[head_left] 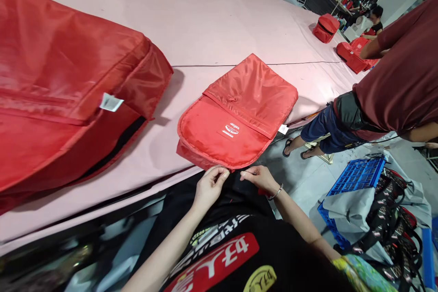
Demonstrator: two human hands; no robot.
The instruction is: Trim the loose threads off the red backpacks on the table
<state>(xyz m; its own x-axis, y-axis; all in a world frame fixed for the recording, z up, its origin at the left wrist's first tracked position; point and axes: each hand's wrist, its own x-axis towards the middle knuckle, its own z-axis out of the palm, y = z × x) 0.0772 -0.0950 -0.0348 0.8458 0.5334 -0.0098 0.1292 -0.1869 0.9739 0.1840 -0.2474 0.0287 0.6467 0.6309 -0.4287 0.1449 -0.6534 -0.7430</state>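
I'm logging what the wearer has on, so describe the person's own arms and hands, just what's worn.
Both forearms are bare, with no sleeves reaching them and no gloves. The left hand wears nothing visible: no ring, watch or band. The right hand has a thin silver-coloured bangle at the wrist. Near the right elbow there is a bit of bright multicoloured fabric, yellow, green and blue; whether it is a sleeve is unclear.

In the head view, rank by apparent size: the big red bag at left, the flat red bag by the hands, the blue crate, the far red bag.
1. Big red bag
2. Flat red bag
3. Blue crate, partly covered by cloth, so unsure
4. Far red bag, though distance shrinks it
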